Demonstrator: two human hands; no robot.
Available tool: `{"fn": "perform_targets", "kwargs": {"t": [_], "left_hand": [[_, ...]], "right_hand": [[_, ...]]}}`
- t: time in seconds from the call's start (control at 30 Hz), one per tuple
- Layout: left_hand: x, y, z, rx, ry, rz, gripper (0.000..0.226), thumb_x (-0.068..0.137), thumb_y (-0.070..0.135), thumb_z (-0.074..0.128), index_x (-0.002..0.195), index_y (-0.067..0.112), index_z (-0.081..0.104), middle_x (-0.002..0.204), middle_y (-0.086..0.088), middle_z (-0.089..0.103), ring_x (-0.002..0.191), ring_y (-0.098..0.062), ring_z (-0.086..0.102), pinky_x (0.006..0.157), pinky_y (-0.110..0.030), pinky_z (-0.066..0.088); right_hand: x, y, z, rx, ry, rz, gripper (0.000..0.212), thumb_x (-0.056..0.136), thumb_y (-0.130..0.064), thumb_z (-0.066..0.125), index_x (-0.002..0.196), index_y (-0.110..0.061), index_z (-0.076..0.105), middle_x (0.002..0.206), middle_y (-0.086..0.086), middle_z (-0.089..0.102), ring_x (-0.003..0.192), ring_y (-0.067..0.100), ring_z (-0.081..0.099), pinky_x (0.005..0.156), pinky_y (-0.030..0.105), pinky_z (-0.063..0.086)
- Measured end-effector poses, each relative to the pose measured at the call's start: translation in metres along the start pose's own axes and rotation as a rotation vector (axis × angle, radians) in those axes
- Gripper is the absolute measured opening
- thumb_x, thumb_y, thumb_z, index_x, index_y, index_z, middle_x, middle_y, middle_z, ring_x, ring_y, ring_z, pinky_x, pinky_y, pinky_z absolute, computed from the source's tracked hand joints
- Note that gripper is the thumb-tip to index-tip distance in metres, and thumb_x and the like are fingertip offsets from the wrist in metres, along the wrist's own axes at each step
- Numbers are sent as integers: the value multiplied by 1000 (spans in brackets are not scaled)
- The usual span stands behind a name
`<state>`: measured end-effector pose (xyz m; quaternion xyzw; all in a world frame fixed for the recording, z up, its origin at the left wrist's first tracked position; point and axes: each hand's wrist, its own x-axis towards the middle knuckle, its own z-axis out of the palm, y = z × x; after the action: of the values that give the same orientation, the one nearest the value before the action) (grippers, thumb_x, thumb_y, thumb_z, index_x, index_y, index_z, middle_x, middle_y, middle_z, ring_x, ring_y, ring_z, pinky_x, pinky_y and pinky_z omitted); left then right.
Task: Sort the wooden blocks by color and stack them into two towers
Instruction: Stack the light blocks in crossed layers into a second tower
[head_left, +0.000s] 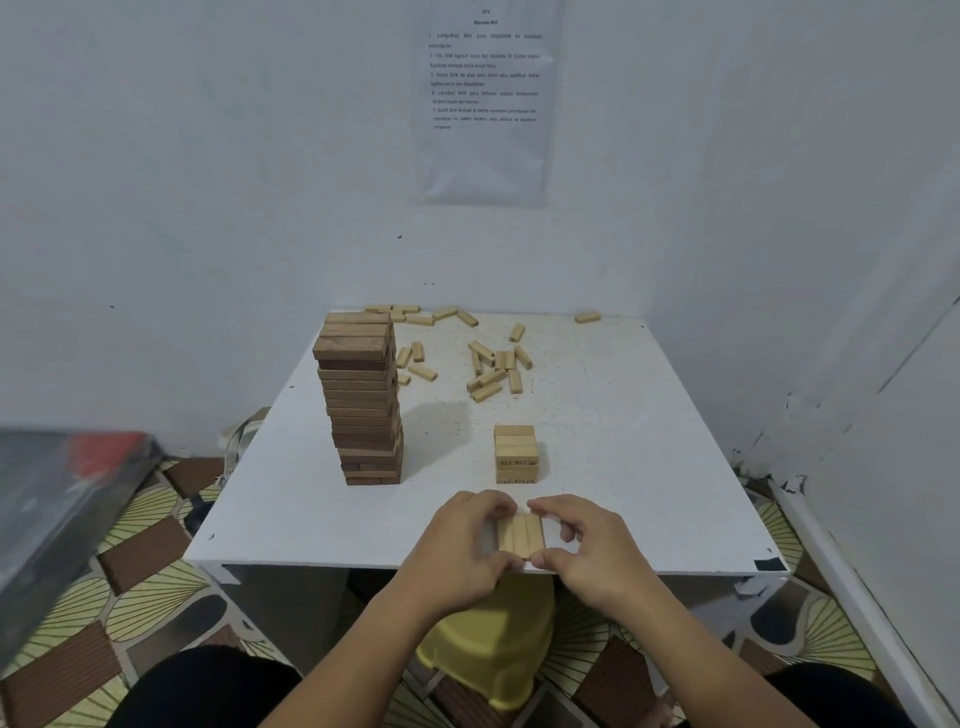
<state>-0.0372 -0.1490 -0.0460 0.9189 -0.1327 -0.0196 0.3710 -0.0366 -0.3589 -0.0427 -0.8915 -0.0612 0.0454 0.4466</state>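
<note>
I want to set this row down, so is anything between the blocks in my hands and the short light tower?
Nothing visible. Only bare table lies between the three blocks, gripped by the left hand and right hand, and the short light tower. The dark tower stands to the left.

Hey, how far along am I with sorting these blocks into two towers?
Done: the dark tower stands tall on the left, with no loose dark blocks showing. In hand: your left hand and right hand pinch a row of three light blocks near the front edge of the table. Left: the light tower is only a few layers high, and many loose light blocks wait at the back.
</note>
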Motion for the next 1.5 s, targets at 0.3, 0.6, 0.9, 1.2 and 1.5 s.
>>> {"fn": "perform_targets", "kwargs": {"t": [0.3, 0.6, 0.9, 1.2, 1.5], "left_hand": [[0, 0, 4, 1, 44, 23, 48, 75, 39, 82, 117, 36, 60, 112, 17, 60, 104, -4, 55, 88, -18, 46], [-1, -1, 2, -29, 28, 19, 48, 75, 42, 83, 115, 42, 57, 113, 20, 58, 105, -3, 55, 86, -15, 44], [0, -5, 0, -42, -4, 23, 53, 74, 47, 81, 120, 44, 54, 119, 18, 57, 111, -2, 54, 94, -17, 45], [3, -3, -6, -112, -42, -63, 63, 70, 38, 92, 116, 46, 49, 118, 24, 68, 108, 14, 55, 84, -4, 37], [2, -1, -10, -137, -68, -94, 64, 69, 37, 92, 116, 46, 50, 116, 27, 69, 109, 14, 54, 83, -6, 37]], "right_hand": [[-3, -6, -1, 57, -7, -14, 48, 75, -12, 87, 116, -34, 74, 118, -25, 64, 93, -22, 50, 76, 3, 40], [-6, -10, -3, 58, -23, 5, 51, 74, -12, 88, 115, -39, 73, 117, -28, 63, 96, -24, 50, 78, 1, 40], [-4, -7, -2, 23, -49, 43, 61, 78, -18, 85, 127, -47, 65, 104, -9, 59, 96, 6, 55, 77, 7, 40], [1, -1, 1, 29, -60, 29, 77, 76, -18, 86, 130, -59, 51, 114, -25, 68, 86, 6, 49, 82, 14, 42], [-1, -4, 1, 18, -77, 29, 82, 78, -18, 84, 145, -48, 47, 115, -37, 64, 90, 5, 50, 83, 12, 40]]}}
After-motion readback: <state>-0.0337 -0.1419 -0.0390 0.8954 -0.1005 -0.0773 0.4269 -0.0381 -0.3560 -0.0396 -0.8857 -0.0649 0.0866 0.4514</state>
